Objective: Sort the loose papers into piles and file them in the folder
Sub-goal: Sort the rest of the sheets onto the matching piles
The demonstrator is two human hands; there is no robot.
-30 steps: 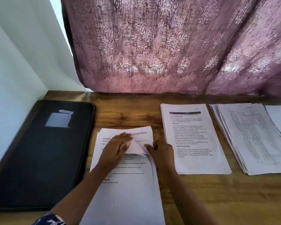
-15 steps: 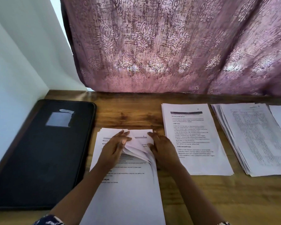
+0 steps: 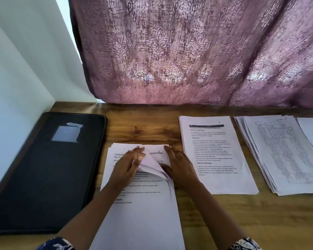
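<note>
Left grip (image 3: 129, 165): fingers and thumb pinch the lifted sheets (image 3: 150, 163).
Right grip (image 3: 179, 165): flat, fingers straight, pointing ahead.
Arms: both reach forward, close together.

Middle pile (image 3: 217, 157), top sheet: headings "INITIAL SCENE SETUP", "TASK GOAL", "TASK DESCRIPTION". Near pile (image 3: 141, 215): "PROPS", handwritten "4".

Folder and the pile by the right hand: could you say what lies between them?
Head view: the near stack under left hand and right hand; bare table behind.
</note>
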